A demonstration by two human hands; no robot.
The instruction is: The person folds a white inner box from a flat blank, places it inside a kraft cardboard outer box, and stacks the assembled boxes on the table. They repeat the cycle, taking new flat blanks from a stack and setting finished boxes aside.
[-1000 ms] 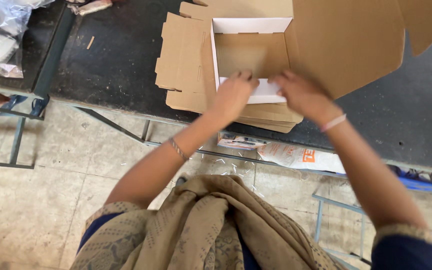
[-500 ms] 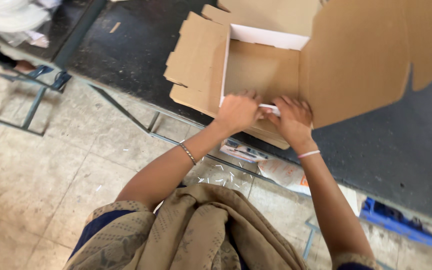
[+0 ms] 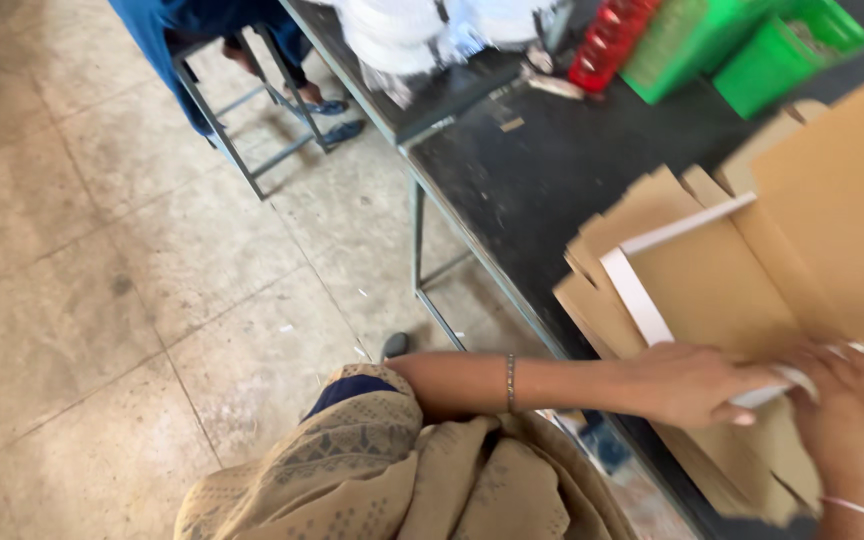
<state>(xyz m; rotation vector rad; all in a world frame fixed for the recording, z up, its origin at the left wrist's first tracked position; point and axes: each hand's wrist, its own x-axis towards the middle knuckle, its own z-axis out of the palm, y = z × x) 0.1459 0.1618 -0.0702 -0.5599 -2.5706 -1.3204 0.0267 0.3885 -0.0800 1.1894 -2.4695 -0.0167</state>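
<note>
Tiled floor fills the left, a dark worktable (image 3: 512, 170) runs down the right

Head view – at lower right the left hand (image 3: 697, 382) and right hand (image 3: 847, 405) are both closed on the white front edge of a half-folded cardboard box (image 3: 712, 290) lying on the table; that edge runs from upper left to lower right – left hand nearer it

Both hands — left hand (image 3: 697, 385), right hand (image 3: 847, 400) — on cardboard box (image 3: 722, 290).

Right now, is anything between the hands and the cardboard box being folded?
Nothing visible: the left hand and right hand both rest directly on the cardboard box at its white near edge.
</note>
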